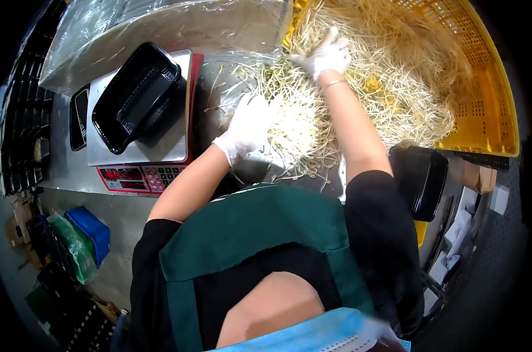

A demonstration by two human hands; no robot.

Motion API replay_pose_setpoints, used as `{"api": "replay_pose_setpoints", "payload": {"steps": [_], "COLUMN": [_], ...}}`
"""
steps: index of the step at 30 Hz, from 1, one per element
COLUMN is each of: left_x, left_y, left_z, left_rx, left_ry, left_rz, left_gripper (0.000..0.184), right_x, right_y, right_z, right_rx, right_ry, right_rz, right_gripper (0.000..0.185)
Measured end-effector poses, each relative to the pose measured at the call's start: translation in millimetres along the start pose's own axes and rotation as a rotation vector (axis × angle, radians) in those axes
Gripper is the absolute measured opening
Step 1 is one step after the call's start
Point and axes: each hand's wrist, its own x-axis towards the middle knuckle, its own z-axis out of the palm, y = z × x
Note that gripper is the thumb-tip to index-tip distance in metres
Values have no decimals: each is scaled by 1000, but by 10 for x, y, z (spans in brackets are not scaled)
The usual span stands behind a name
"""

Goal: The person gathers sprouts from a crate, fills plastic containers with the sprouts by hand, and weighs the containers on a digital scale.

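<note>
My left hand (248, 130), in a white glove, lies against the left side of a loose heap of bean sprouts (298, 135). Its fingers point away from me and partly blend into the pale sprouts, with no firm grip showing. Farther out to the right, my right hand (329, 57), gloved as well, is over the sprouts at the mouth of a yellow perforated crate (508, 120). Thumb and fingers are spread there, and nothing shows between them. Sprouts spill from the crate onto the metal table between both forearms.
On the left, a digital scale (172, 141) bears a black plastic tray (110, 120) sitting at a slant. Another black tray (78, 117) is beside the scale. Black containers (433, 182) stand by my right elbow. Clear plastic sheeting (160, 32) covers something behind the scale. Stacked black trays (22, 123) line the far left.
</note>
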Motion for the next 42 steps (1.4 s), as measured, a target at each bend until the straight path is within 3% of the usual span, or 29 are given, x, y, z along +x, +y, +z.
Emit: {"api": "replay_pose_setpoints", "payload": {"steps": [4,6,7,9,10,11,12,14,16,17,18,19,21,22,23,24,25,27,29,30,31,33,34,36,37,38,39,40,42], "left_x": [-142,-309,-353,-441,-485,-503,-504,-511,-473,-440,-394,-338,-196,-75,79,217,246,251,211,214,218,60,26,-81,-70,-59,46,85,122], "left_y": [13,75,98,162,196,205,194,224,196,170,142,126,99,30,-64,-153,-127,13,165,67,-34,179,167,72,52,32,-3,-4,16], "left_z": [52,-133,-149,-136,-85,-37,-1,-37,-50,-13,11,-34,-162,-93,50,227,150,-106,-312,-3,312,307,314,282,244,207,132,66,-43], "left_rx": [-121,-631,-634,-57,-64,-120,-173,-274,-366,-210,-54,-56,-127,-235,-239,-721,-536,-351,-384,-397,-389,-1762,-1768,-359,-2,356,186,104,-126], "left_ry": [80,-45,-39,3,-3,109,222,180,135,287,440,439,324,275,276,118,109,101,-201,-42,117,153,157,372,387,424,219,117,14], "left_rz": [55,-41,-39,125,120,166,215,153,100,149,198,206,311,315,315,233,264,299,-165,-50,66,-114,-122,-78,-55,-45,-47,-43,-119], "left_gripper": [46,42,42,44,44,46,48,48,48,49,49,49,52,58,58,61,62,63,60,61,62,61,61,65,66,67,68,68,66], "right_x": [633,718,434,241,32,39,33,-162,-600,-819,-1162,-1385,-1660,-1612,-1488,-1370,-1182,-818,-1078,-1298,-1607,-1759,-1799,-1710,-1571,-1355,-1199,-1107,-1009], "right_y": [751,1057,1053,1118,1004,969,984,734,574,492,312,348,465,484,492,531,634,804,828,834,819,912,898,941,956,980,990,968,906], "right_z": [-35,-154,-560,-567,-578,-411,-294,-150,156,309,-114,-22,281,123,-179,-328,-225,40,-37,-106,-89,290,324,307,304,304,286,189,-126], "right_rx": [532,745,689,916,1057,804,810,484,446,398,296,296,471,467,398,330,332,689,756,811,822,566,477,-100,-98,132,364,366,206], "right_ry": [-379,-533,-551,-683,-764,-586,-583,-424,-19,190,-76,-72,87,86,-54,-196,-203,-254,-315,-381,-154,96,179,319,320,249,178,185,-276], "right_rz": [181,242,78,-259,-260,-346,-346,-255,-389,-431,-371,-364,-763,-760,-726,-690,-689,-310,-379,-456,-591,-766,-818,-639,-639,-723,-801,-803,-490], "right_gripper": [74,50,49,62,84,100,100,90,70,62,58,58,52,52,52,53,53,64,73,83,88,90,90,91,91,86,82,82,76]}}
